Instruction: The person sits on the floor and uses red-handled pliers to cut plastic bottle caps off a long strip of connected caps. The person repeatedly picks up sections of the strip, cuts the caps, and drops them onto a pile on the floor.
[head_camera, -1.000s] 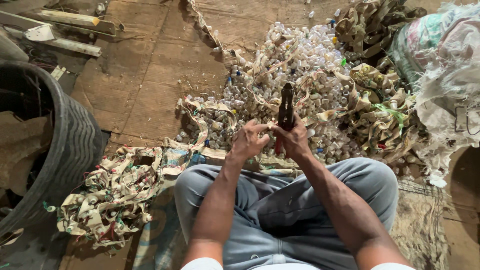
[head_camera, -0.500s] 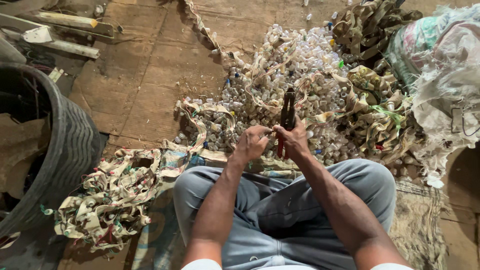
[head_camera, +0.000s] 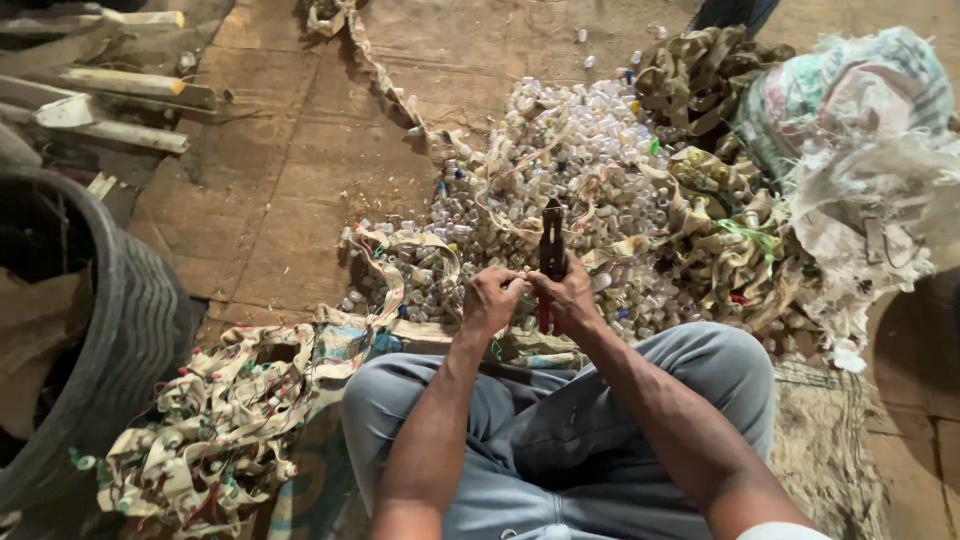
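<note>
Right hand clenched round pliers, tip upward; left hand pinching small piece just beside; cap heap beyond.

We see dark, matt metal pliers gripped in our right hand. Just beyond both hands, the heap of small caps looks like pale, slightly glossy plastic. The strips to the left look like dull, crumpled paper. The floor beneath is rough, worn wood.
</note>
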